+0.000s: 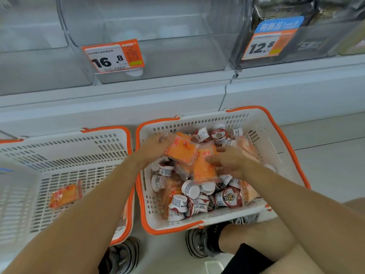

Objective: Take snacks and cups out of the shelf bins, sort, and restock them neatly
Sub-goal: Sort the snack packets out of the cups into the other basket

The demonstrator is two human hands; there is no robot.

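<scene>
A white basket with an orange rim [262, 123] on the right holds several small white-and-red cups [190, 189] mixed with orange snack packets. My left hand [153, 146] grips one orange packet [182, 151] above the pile. My right hand [231, 161] lies on a second orange packet [203, 171], fingers curled on its top edge. A second white basket [79, 151] on the left holds a single orange packet [65, 194] on its bottom.
Clear shelf bins stand above: one with a 16.8 price tag [113, 56] looks nearly bare, one with a 12.8 tag [270, 41] holds dark packets. A white shelf ledge [138, 95] runs behind the baskets. My shoes [201, 242] are on the floor below them.
</scene>
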